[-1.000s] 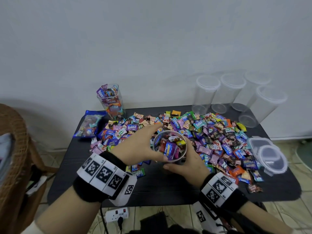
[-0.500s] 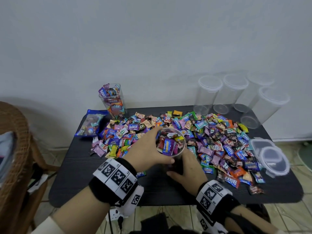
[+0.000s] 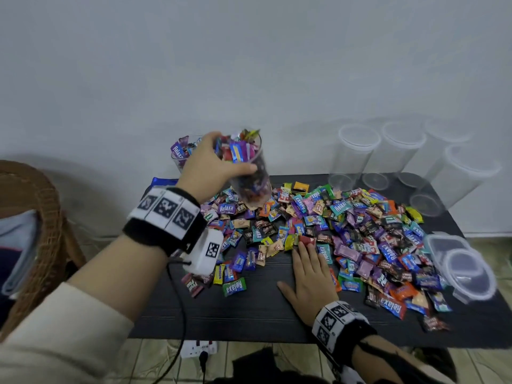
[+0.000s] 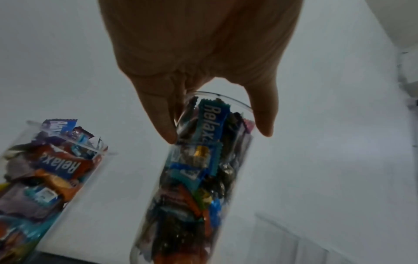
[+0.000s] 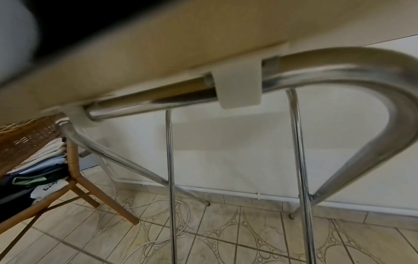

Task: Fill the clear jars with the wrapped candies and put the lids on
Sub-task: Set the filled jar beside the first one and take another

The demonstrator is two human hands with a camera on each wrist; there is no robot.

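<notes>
Left hand (image 3: 213, 164) fingers (image 4: 162, 117) curled round full jar (image 3: 249, 173), held aloft; right hand (image 3: 310, 275) fingers straight, together, flat on tabletop (image 3: 249, 309)

Table (image 3: 249, 314): heap of wrapped candies (image 3: 346, 234) across its middle and right. Far right corner: four lidded empty jars (image 3: 357, 156), three in a row along the wall, the fourth just before them. Right edge, nearer side: loose lids (image 3: 468, 270), stacked. Far left corner: filled jar (image 3: 180, 153) standing by the wall, candy bag (image 3: 160, 181) beside it. Held jar (image 3: 249, 167), filled, above the heap's far left part, in the left hand (image 3: 213, 164). Right hand (image 3: 310, 273) flat on the table at the heap's near edge. Wicker chair (image 3: 36, 217) left of the table. Power strip (image 3: 199, 347) on the floor below the near edge.
</notes>
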